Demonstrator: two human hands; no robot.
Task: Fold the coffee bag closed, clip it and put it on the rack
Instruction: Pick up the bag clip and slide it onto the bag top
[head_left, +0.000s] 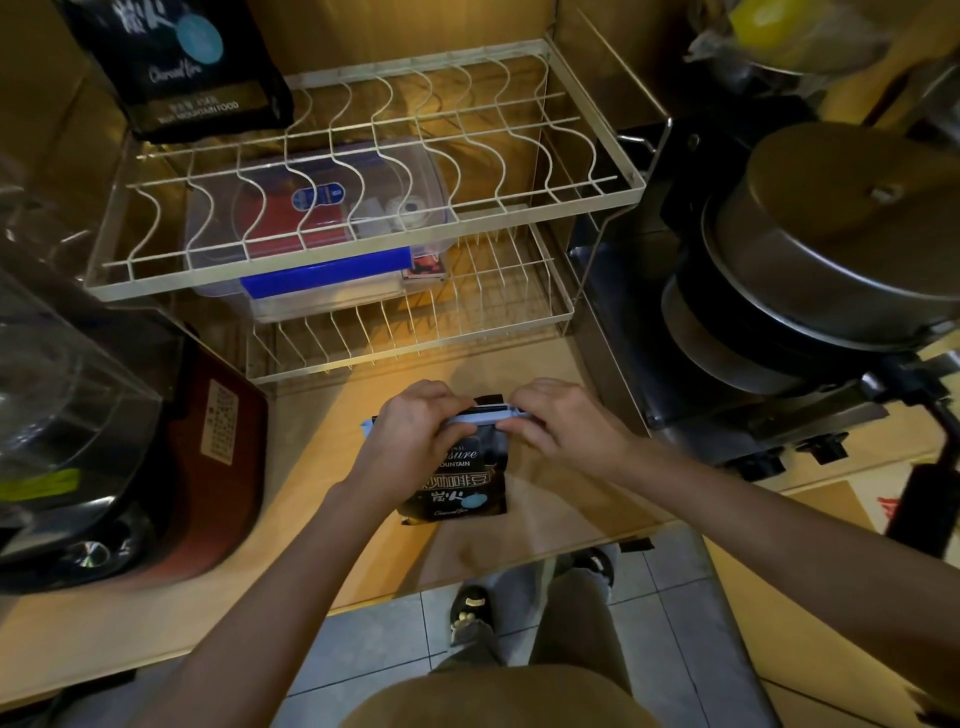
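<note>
Coffee bag (460, 480) black, blue clip (488, 415) across top

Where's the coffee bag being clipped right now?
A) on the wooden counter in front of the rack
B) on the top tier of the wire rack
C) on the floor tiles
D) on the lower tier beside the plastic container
A: the coffee bag stands on the wooden counter in front of the rack, with the left hand and right hand pressing a light blue clip along its folded top.
</note>
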